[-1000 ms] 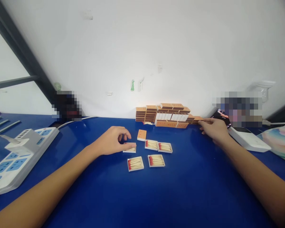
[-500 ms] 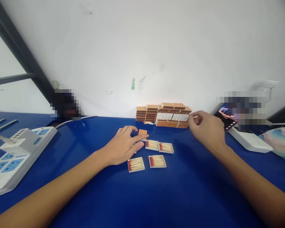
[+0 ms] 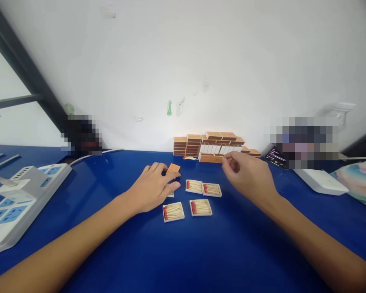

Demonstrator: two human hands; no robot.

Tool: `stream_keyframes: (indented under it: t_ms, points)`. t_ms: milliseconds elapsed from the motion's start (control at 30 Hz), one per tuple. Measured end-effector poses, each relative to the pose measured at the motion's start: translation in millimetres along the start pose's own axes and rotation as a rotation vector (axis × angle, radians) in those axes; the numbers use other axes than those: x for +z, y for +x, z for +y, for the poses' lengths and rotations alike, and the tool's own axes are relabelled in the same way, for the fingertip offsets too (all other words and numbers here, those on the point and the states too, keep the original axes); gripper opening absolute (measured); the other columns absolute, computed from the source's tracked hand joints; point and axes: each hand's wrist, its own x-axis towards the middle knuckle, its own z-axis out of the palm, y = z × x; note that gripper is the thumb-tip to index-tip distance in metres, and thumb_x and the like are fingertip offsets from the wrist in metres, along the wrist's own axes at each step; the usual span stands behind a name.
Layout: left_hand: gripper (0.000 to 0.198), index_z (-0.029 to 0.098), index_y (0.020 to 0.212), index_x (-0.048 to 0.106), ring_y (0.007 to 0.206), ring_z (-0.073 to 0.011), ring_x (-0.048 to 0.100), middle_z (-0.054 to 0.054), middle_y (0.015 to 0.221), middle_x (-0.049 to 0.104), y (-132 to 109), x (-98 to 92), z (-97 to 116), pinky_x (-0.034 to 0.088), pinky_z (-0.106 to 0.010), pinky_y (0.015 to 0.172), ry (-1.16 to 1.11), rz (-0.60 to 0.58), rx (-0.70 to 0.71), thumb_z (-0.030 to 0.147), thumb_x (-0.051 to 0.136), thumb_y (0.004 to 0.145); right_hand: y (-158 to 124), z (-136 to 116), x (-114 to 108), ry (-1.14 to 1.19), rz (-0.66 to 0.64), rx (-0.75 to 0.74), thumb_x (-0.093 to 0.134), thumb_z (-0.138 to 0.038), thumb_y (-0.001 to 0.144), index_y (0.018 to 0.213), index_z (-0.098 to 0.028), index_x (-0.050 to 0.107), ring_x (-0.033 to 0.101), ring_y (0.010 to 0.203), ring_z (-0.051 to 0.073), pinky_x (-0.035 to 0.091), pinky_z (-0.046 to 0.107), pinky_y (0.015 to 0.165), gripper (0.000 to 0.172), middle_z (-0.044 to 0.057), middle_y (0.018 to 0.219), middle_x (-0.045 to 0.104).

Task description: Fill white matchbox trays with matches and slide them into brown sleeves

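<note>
My left hand (image 3: 151,187) is closed on an orange matchbox sleeve (image 3: 173,167), which tilts up beside the index finger. Partly under that hand lies a white tray (image 3: 171,195), mostly hidden. Just right are several open trays of red-tipped matches, among them a back tray (image 3: 194,186), a right tray (image 3: 212,189), a front left tray (image 3: 173,212) and a front middle tray (image 3: 201,207). My right hand (image 3: 247,173) is in front of the stacked matchboxes (image 3: 211,158), thumb and index finger pinched together. Whatever may be between those fingertips cannot be made out.
Loose matches (image 3: 189,158) lie at the foot of the stack, by the wall (image 3: 140,81). On the left sits a power strip (image 3: 27,203) with a plugged-in adapter. A lit phone (image 3: 276,156) and a white box (image 3: 321,182) are at the right.
My right hand has moved left and towards me from the right end of the stack, uncovering low boxes there. My left hand has shifted slightly left with the sleeve, which now tilts.
</note>
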Motion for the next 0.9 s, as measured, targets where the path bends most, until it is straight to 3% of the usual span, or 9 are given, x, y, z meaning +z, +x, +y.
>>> stream_keyframes:
  t_ms: [200, 300, 433, 533, 667, 800, 900]
  points:
    - [0.045, 0.027, 0.133, 0.066, 0.11, -0.0309, 0.06, -0.012, 0.121, 0.063, -0.9, 3.1, 0.6, 0.049, -0.048, 0.09, 0.063, 0.017, 0.015, 0.053, 0.037, 0.11, -2.8, -1.1, -0.6, 0.048, -0.039, -0.04, 0.056, -0.032, 0.095, 0.088, -0.02, 0.069, 0.058, 0.06, 0.018, 0.035, 0.031, 0.059, 0.019, 0.002, 0.068, 0.066]
    - [0.044, 0.025, 0.132, 0.065, 0.107, -0.0309, 0.06, -0.014, 0.122, 0.061, 0.0, -2.2, 5.7, 0.05, -0.049, 0.089, 0.101, 0.084, 0.066, 0.052, 0.038, 0.11, -7.9, -11.7, -0.2, 0.292, -0.14, -0.069, 0.057, -0.036, 0.097, 0.092, -0.02, 0.071, 0.061, 0.067, 0.018, 0.043, 0.031, 0.063, 0.021, 0.003, 0.075, 0.069]
    - [0.039, 0.022, 0.125, 0.067, 0.112, -0.0339, 0.06, -0.019, 0.132, 0.058, -1.6, -12.7, 21.9, 0.053, -0.052, 0.09, 0.111, 0.176, 0.221, 0.049, 0.045, 0.108, -19.5, -40.9, -1.7, 0.793, -0.378, 0.153, 0.059, -0.053, 0.099, 0.114, -0.02, 0.07, 0.063, 0.066, 0.015, 0.051, 0.029, 0.06, 0.038, 0.005, 0.09, 0.073]
    - [0.032, 0.02, 0.125, 0.066, 0.117, -0.0346, 0.061, -0.021, 0.135, 0.058, -4.6, -15.1, 32.1, 0.056, -0.052, 0.092, 0.117, 0.228, 0.342, 0.042, 0.049, 0.108, -27.2, -61.1, -6.7, 1.01, -0.528, 0.304, 0.062, -0.06, 0.096, 0.113, -0.019, 0.069, 0.055, 0.053, 0.011, 0.043, 0.025, 0.044, 0.045, 0.005, 0.086, 0.072]
    - [0.024, 0.02, 0.123, 0.063, 0.116, -0.0335, 0.065, -0.023, 0.137, 0.059, -7.5, -12.3, 35.8, 0.059, -0.048, 0.088, 0.139, 0.297, 0.425, 0.034, 0.054, 0.106, -31.5, -71.3, -13.1, 1.11, -0.563, 0.414, 0.072, -0.061, 0.088, 0.103, -0.017, 0.07, 0.047, 0.044, 0.007, 0.034, 0.022, 0.036, 0.046, 0.003, 0.079, 0.071]
    - [0.023, 0.018, 0.126, 0.058, 0.115, -0.0304, 0.069, -0.022, 0.141, 0.061, -8.1, -10.0, 34.4, 0.059, -0.044, 0.087, 0.088, 0.397, 0.406, 0.026, 0.058, 0.104, -31.7, -70.2, -15.0, 1.139, -0.564, 0.48, 0.075, -0.063, 0.085, 0.099, -0.017, 0.071, 0.043, 0.041, 0.006, 0.032, 0.021, 0.035, 0.049, 0.001, 0.071, 0.067]
    - [0.034, 0.016, 0.125, 0.057, 0.105, -0.0272, 0.071, -0.016, 0.124, 0.071, -7.6, -10.4, 34.3, 0.057, -0.042, 0.084, -0.014, 0.487, 0.337, 0.036, 0.068, 0.1, -32.0, -69.8, -15.6, 1.159, -0.552, 0.438, 0.076, -0.059, 0.086, 0.098, -0.016, 0.072, 0.046, 0.044, 0.006, 0.034, 0.02, 0.038, 0.044, 0.001, 0.072, 0.067]
